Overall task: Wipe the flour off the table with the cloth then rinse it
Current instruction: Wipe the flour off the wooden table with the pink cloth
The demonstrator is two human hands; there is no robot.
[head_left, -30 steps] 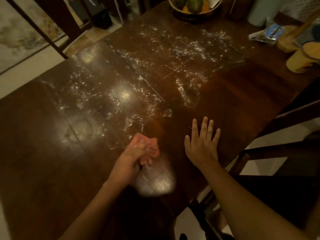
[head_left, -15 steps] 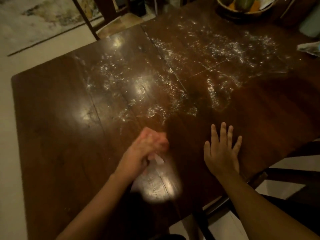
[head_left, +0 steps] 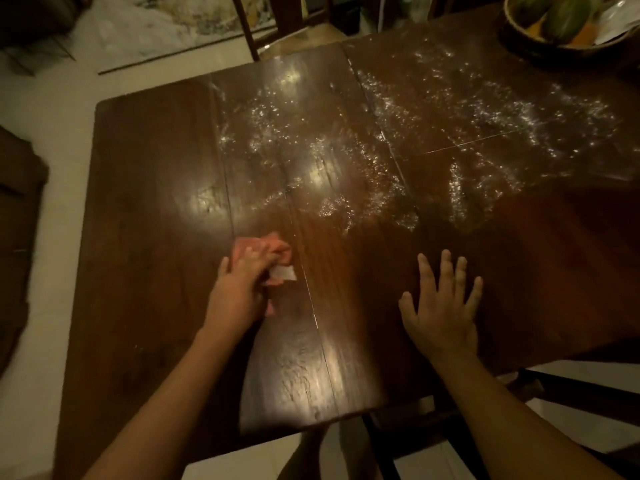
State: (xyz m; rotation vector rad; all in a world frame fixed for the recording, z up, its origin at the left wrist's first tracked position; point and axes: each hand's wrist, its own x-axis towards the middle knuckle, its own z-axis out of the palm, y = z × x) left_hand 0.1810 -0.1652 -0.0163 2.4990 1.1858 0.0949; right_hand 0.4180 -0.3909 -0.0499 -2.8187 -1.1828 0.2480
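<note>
The person's left hand (head_left: 239, 292) grips a pink cloth (head_left: 265, 247), which is bunched up. Its fingers (head_left: 251, 259) are curled around the cloth and hold it against the dark wooden worktop (head_left: 149, 202). A small white label (head_left: 284, 273) sticks out from the cloth at the right side of the hand. The cloth lies on the near half of the worktop, a little left of the middle, just in front of the nearest patches of flour (head_left: 334, 206).

The right hand (head_left: 441, 313) lies flat on the worktop, well apart from the cloth. Its fingers (head_left: 446, 268) are straight and spread, and they hold nothing.

The flour is scattered in white specks over the middle of the worktop and towards the far right corner. The strip of wood near the two hands looks bare and shiny.

A bowl (head_left: 526, 43) with fruit stands at the far right corner. Beyond the far edge there is a wooden chair (head_left: 247, 32), and a pale rug (head_left: 166, 29) lies on the floor.
</note>
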